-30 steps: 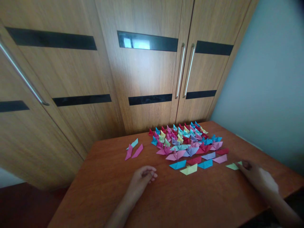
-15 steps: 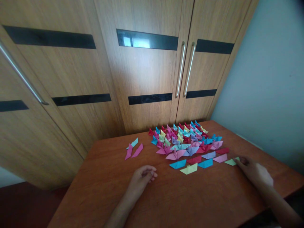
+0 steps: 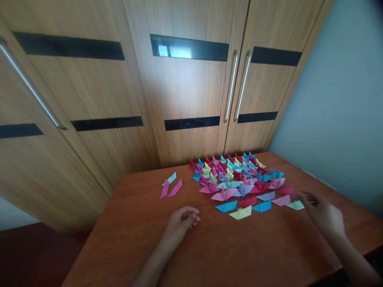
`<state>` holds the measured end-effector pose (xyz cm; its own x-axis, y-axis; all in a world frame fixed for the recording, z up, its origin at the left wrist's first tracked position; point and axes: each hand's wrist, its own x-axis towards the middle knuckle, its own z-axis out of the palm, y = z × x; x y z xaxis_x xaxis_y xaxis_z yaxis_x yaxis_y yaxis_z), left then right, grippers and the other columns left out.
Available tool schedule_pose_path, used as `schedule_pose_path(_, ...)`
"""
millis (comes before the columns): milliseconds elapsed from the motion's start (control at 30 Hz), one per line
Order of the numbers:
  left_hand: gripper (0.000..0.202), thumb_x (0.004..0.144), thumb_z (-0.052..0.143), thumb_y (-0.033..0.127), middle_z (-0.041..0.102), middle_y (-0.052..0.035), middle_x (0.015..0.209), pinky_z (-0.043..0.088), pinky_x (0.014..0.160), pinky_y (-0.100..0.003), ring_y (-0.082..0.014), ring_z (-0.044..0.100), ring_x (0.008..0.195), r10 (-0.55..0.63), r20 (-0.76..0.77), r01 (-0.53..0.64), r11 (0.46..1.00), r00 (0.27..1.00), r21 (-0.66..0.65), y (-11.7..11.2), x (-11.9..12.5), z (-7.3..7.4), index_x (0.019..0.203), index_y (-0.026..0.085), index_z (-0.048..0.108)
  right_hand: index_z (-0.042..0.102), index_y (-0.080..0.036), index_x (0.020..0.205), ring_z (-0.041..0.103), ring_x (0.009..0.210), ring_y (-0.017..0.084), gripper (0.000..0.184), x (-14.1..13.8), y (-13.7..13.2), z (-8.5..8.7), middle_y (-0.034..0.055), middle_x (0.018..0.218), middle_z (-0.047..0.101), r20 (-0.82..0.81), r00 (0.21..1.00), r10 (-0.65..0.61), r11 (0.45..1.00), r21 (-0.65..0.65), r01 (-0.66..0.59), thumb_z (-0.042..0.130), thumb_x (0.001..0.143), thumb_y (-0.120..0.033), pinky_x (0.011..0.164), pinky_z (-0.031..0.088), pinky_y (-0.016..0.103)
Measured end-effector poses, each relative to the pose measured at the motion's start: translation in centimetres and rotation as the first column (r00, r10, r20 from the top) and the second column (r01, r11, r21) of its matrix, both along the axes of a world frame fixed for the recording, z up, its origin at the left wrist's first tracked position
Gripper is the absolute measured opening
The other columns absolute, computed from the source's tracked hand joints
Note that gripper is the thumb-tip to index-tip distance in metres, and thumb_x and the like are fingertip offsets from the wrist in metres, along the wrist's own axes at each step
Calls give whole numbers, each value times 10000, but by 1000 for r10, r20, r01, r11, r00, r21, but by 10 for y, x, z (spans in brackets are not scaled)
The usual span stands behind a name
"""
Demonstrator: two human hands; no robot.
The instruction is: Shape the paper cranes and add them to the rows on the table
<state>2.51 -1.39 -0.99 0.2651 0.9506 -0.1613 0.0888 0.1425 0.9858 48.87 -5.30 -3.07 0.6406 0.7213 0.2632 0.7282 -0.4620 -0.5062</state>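
Note:
My right hand [image 3: 323, 213] hovers just right of a pale green folded paper piece [image 3: 295, 205], its fingers somewhat apart and nothing visible between them. My left hand [image 3: 182, 223] rests on the wooden table, fingers loosely curled in and apparently holding nothing. Between the hands lie flat folded pieces: a yellow-green one [image 3: 240, 213], blue ones [image 3: 226, 206], a lilac one [image 3: 266, 196], a pink one [image 3: 281, 200] and red ones [image 3: 284, 191]. Behind them, origami cranes [image 3: 224, 194] in many colours stand in close rows.
Two magenta folded strips [image 3: 175, 188] and a light blue one [image 3: 169, 179] lie at the table's [image 3: 134, 223] back left. A wooden wardrobe [image 3: 191, 91] with metal handles stands directly behind the table. A pale wall [image 3: 338, 111] borders the right side.
My right hand has let go of the pale green paper piece and lifted slightly off it. The left hand keeps its pose. The view has shifted a little.

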Motion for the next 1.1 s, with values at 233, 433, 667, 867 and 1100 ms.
schedule_pose_path(233,298,767,545,396,720,-79,834,468,593,-249,-166,642,683,140,-185,-106,978,973,181,16,-18,-1,914,160,653,655,-206,997,635,767,215,363,-188,20,46,77,929,696,-189,781,595,781,366,-506,493,822,-480,673,477,297)
schedule_pose_path(433,260,794,529,343,683,-79,1003,432,807,-316,-231,614,925,453,-513,-222,866,729,449,56,-72,5,963,195,659,681,-222,884,612,694,176,199,-310,33,27,28,800,691,-232,475,849,528,335,-781,499,835,-287,648,456,271)
schedule_pose_path(667,338,783,542,434,617,-140,1007,391,828,-369,-295,560,962,533,-693,-149,832,485,535,81,-84,1,931,157,665,679,-229,860,623,739,182,219,-331,32,3,25,812,690,-190,465,865,502,271,-822,471,811,-183,684,439,271)
schedule_pose_path(867,245,787,560,324,619,-124,1017,371,864,-374,-289,539,998,518,-707,-66,826,482,560,78,-74,-6,960,174,647,672,-221,879,617,761,172,238,-328,31,3,23,831,688,-201,448,871,488,261,-833,451,814,-163,704,436,260)
schedule_pose_path(1100,191,773,562,178,680,-50,973,429,805,-283,-198,624,891,468,-602,-80,827,647,556,65,-78,-5,952,213,617,671,-214,869,614,743,161,203,-328,32,1,17,814,686,-281,443,852,516,304,-800,473,826,-200,698,433,252)
